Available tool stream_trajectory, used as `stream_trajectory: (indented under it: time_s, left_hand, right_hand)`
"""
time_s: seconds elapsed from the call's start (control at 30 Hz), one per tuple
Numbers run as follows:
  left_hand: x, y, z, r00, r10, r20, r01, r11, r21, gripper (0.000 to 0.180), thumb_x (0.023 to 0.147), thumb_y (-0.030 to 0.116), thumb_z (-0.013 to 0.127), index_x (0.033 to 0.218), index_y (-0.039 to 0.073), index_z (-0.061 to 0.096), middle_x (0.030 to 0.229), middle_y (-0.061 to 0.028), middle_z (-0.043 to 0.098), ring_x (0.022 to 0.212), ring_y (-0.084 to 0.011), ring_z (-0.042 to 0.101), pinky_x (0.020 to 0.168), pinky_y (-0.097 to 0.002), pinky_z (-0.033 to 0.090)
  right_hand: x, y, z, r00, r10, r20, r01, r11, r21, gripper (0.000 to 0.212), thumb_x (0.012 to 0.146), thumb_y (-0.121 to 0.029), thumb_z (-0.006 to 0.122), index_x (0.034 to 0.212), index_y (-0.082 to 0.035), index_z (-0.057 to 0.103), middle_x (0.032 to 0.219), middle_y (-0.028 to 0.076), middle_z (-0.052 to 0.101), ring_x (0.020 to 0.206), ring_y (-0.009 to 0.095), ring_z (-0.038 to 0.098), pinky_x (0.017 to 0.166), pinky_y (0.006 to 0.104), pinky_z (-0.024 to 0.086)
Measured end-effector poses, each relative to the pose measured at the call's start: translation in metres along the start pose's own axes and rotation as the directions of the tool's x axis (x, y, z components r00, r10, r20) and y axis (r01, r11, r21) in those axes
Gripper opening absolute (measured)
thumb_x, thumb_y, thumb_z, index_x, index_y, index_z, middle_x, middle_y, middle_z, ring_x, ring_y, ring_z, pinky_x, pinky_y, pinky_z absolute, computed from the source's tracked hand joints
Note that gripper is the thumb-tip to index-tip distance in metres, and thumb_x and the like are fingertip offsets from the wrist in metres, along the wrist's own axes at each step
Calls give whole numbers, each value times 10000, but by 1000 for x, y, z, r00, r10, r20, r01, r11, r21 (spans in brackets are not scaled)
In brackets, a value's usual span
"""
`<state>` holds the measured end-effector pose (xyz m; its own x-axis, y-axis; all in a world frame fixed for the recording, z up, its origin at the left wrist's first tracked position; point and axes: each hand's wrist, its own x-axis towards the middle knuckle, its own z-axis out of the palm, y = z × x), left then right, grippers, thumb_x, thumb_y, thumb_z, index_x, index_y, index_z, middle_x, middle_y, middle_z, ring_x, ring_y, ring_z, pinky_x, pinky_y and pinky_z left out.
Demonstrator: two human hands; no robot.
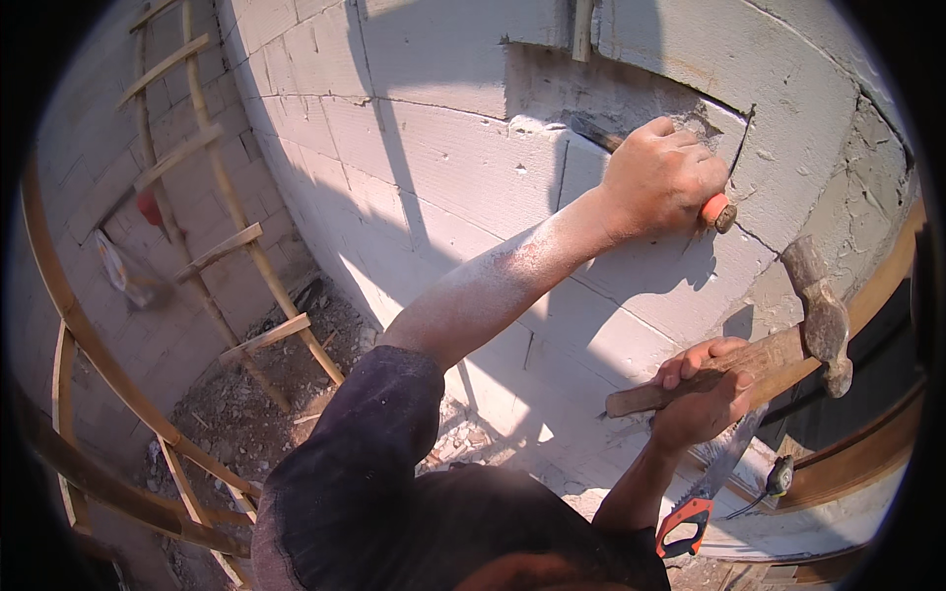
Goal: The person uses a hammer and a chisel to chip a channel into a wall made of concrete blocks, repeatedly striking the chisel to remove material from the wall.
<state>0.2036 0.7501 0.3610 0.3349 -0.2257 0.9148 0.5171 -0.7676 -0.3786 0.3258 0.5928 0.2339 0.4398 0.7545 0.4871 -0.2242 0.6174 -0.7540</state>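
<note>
Dark sleeve [370, 443] fills the foreground, its bare left forearm [503, 286] crossing the pale block wall [443, 143] and screening part of it. Far left, a wooden ladder [177, 158] rises over rubble [222, 424]. Before a recess [557, 84] in the blocks, the left hand [665, 182] is clenched round a chisel [601, 136], blade pointing left at the recess's lower edge, orange butt protruding right; the fist covers most of the handle, and I cannot tell whether the tip touches. Lower down, the right hand [695, 419], fingers partly curled, grasps a hammer [764, 360] by its wooden handle, steel head rightward, apart from the chisel. Just below sits an orange-handled saw [724, 463]; right of it, a small yellow-and-black object [779, 476].
</note>
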Motion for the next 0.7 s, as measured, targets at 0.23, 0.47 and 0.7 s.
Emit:
stream_trajectory:
  time_s: [0.23,0.47,0.7]
  left_hand:
    - [-5,-4,-18,997,-4,74,2,1000,30,186,696,271,737,678,179,576,635,20,617,635,-193,620,605,-345,405]
    - [-2,-4,-16,994,-24,108,21,999,30,205,715,293,728,670,177,565,635,14,612,639,-203,621,605,-357,403]
    - [2,-3,-15,993,-32,114,29,999,31,200,661,270,748,668,168,576,637,-7,622,659,-214,644,630,-373,423]
  right_hand:
    - [2,-13,2,994,-8,109,5,1000,27,490,1023,-463,518,1007,24,467,683,104,532,511,177,558,443,273,460]
    - [5,-8,16,971,-235,42,239,962,-129,504,1045,-539,454,973,-41,458,663,64,486,475,145,481,429,268,428]
    - [-12,2,21,956,-290,-44,292,934,204,413,1063,-437,466,990,-31,487,671,49,510,483,122,511,437,238,405]
